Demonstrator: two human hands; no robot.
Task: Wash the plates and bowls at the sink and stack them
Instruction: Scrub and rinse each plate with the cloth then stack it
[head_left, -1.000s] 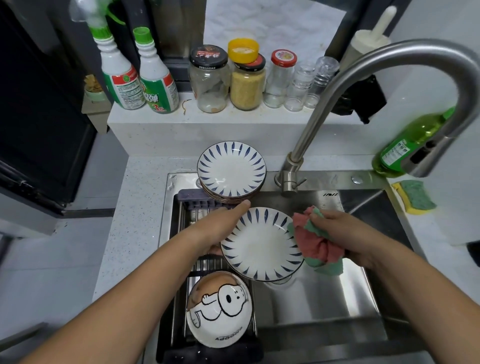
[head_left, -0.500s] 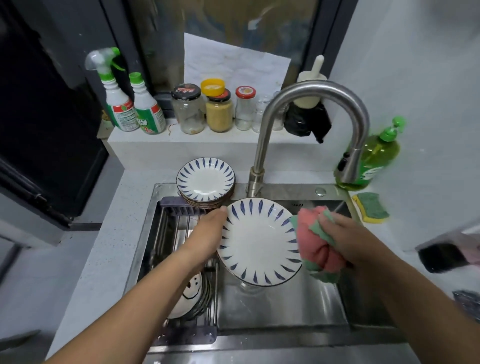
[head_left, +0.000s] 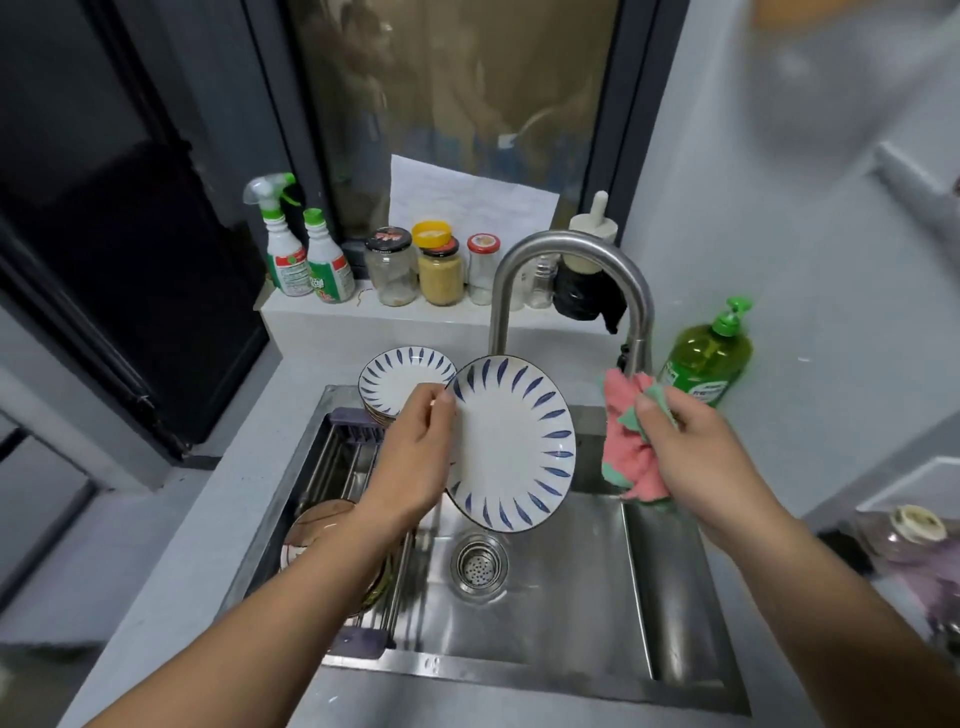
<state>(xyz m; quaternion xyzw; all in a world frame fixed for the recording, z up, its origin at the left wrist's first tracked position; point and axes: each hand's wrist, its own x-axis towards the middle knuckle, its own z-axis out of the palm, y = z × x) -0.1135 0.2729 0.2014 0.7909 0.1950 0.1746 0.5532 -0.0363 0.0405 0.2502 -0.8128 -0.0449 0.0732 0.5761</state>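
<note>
My left hand (head_left: 415, 452) grips the left rim of a white plate with blue leaf marks (head_left: 511, 441) and holds it tilted up above the steel sink (head_left: 571, 613). My right hand (head_left: 691, 452) grips a pink and green cloth (head_left: 626, 441) just right of the plate, apart from it, under the tap spout. A stack of matching plates (head_left: 397, 379) sits at the sink's back left corner. A bowl (head_left: 322, 525) lies on the drying rack (head_left: 348, 452), partly hidden by my left forearm.
The curved steel tap (head_left: 571, 249) arches over the sink. A green soap bottle (head_left: 709, 353) stands at the right. Jars (head_left: 441, 270) and spray bottles (head_left: 301, 260) line the ledge behind. The drain strainer (head_left: 480, 566) sits in the basin floor.
The plate has been lifted and tipped more upright. The cloth hand has risen and moved right, away from the plate. The view has pulled back and up.
</note>
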